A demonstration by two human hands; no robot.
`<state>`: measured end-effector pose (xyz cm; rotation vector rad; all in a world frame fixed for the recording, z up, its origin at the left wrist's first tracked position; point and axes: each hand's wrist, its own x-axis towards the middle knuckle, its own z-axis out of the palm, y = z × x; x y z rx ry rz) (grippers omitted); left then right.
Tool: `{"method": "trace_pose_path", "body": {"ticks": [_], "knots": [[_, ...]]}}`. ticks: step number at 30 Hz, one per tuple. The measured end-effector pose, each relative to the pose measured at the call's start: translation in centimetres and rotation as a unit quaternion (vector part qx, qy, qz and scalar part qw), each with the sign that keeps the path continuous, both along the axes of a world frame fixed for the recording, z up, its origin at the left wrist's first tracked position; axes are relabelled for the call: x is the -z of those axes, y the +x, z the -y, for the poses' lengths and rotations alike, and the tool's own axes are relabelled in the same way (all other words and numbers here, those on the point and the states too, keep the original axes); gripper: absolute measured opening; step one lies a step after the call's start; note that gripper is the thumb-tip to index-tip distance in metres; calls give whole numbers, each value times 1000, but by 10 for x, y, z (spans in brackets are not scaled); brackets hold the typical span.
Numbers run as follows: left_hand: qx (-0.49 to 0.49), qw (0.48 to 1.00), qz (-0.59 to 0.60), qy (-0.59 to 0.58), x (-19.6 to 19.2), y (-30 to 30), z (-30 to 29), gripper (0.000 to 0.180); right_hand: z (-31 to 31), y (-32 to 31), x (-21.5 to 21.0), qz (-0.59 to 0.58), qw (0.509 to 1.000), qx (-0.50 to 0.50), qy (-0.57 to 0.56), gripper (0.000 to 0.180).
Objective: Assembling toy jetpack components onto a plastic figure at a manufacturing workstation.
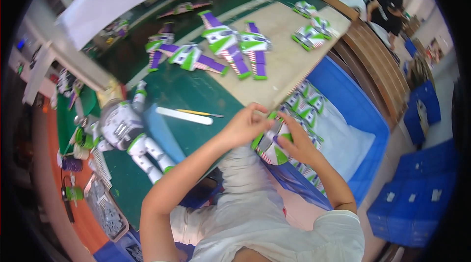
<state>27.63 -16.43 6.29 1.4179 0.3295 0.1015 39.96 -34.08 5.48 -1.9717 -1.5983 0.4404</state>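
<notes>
My right hand (298, 143) grips a white, green and purple toy wing pack (274, 146) by its right side, above my lap. It has red-striped edges, and its wings look folded in. My left hand (244, 125) is at the pack's upper left edge, with curled fingers drawn together; whether anything small is between them is hidden. Beside my right forearm, a blue bin (365, 164) holds several similar folded packs (306, 107) and a white cloth sheet (343, 137). Ahead, several packs with spread purple wings (223, 41) lie on a beige board (282, 31).
A white toy figure (122, 124) lies on the green table (196, 95) at the left. Near it are a white stick (184, 115) and a thin yellow-handled tool (198, 112). A tray of grey parts (105, 210) stands lower left. Blue crates (412, 198) are stacked right.
</notes>
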Motion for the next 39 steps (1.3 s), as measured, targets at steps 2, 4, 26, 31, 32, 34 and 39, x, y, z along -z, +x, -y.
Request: {"method": "trace_pose_path", "body": {"ticks": [2, 4, 26, 31, 32, 34, 39], "knots": [[-168, 983, -18, 74, 16, 40, -9, 49, 26, 32, 65, -143, 955, 207, 155, 59], [-294, 916, -44, 268, 37, 60, -60, 53, 50, 94, 136, -266, 853, 423, 151, 58], [-256, 958, -47, -120, -5, 8, -101, 20, 78, 224, 245, 92, 747, 657, 37, 57], [-259, 965, -43, 7, -41, -112, -80, 25, -99, 124, 40, -64, 905, 260, 330, 41], [-272, 961, -43, 12, -45, -129, -76, 25, -137, 108, 26, -79, 908, 221, 348, 43], [-282, 958, -42, 28, -52, -161, -70, 24, -194, 76, -5, -170, 931, 159, 281, 44], [-413, 907, -9, 88, -55, -228, -60, 31, -244, -13, -7, -281, 942, 14, 181, 45]]}}
